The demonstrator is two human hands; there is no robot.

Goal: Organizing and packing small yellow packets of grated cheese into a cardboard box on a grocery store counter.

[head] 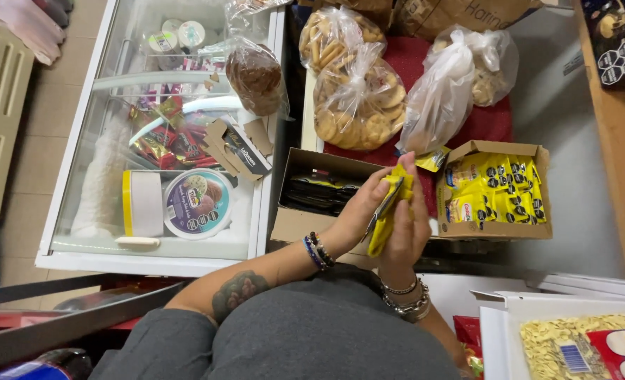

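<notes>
The person's left hand [358, 211] and right hand [407, 225] met in front of the chest, above the gap between two open cardboard boxes. Both hands were closed around a small stack of yellow packets [390, 207]: the left grip pinched the stack from the side, with the fingers curled over its upper edge, while the right grip pressed flat against the other side, fingers pointing up. The packets stood nearly upright between the two palms, held clear of the surface.

Just to the right of the hands lay a cardboard box [492, 229] filled with more yellow packets of the same kind, lying in loose rows. Just to the left and partly behind the left hand was a second cardboard box [295, 222] holding dark packets with yellow edges. Both boxes rested on a red cloth [485, 119] that covered the surface.

Further back on the cloth stood three tied clear bags of round biscuits [358, 105], touching one another, and a bag of darker cookies [256, 77] leaned on the lid of a chest freezer [260, 211]. Through the freezer's glass showed a round ice cream tub [196, 204] and wrapped ice creams.

At the lower right corner lay a white tray [499, 338] with a bag of pale seeds in it. The left wrist wore beaded bracelets, the right wrist metal ones.
</notes>
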